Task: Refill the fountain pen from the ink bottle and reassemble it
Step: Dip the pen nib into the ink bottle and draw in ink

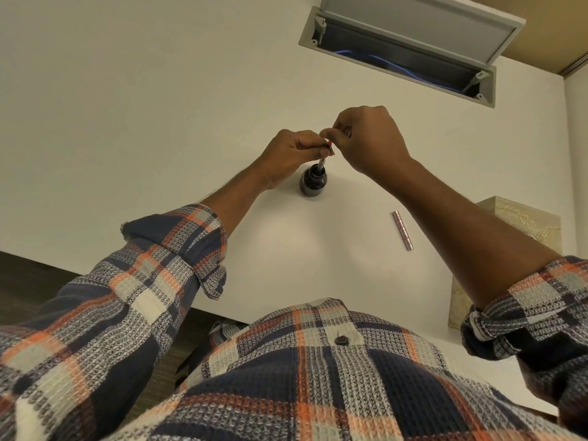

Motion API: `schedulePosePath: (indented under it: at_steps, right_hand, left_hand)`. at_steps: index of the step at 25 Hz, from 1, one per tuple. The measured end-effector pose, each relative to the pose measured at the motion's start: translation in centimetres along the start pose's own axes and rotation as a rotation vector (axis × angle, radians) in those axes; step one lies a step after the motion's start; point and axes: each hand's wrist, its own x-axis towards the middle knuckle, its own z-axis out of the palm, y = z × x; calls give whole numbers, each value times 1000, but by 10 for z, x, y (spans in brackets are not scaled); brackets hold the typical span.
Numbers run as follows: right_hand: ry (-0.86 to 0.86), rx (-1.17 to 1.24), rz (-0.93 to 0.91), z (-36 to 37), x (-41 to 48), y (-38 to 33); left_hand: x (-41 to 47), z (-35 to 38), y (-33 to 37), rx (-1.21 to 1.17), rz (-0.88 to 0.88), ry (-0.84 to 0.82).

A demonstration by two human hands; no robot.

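Pen (pixel 322 162) is pinched near its top by the left hand (pixel 291 154), and its top end is pinched by the right hand (pixel 370 138). The pen's lower end is dipped into the ink bottle (pixel 313 184), directly below the grip. The barrel (pixel 403 230) is laid on the table (pixel 159 122), well apart from the grip.

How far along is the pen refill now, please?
Done: the barrel is off, lying on the table, and the ink bottle is open. In hand: the left hand holds the pen section tip-down in the bottle while the right hand pinches its red top end, likely drawing ink. Left: lifting it out and refitting the barrel.
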Motion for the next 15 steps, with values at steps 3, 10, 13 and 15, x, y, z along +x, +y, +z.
schedulePosePath:
  at_steps: [3,10,13,15]
  right_hand:
    - [23,46,0,-3,-3,-1]
    - [0,60,18,-9,2,-2]
    - [5,36,12,-9,0,-3]
    - [1,-18,-15,-7,-2,-4]
  left_hand:
    - [1,-1,-1,3,2,-5]
    - [0,-2,-3,39,15,-17]
    - [0,-1,-2,34,19,-17]
    - [-1,-1,-2,24,16,-16]
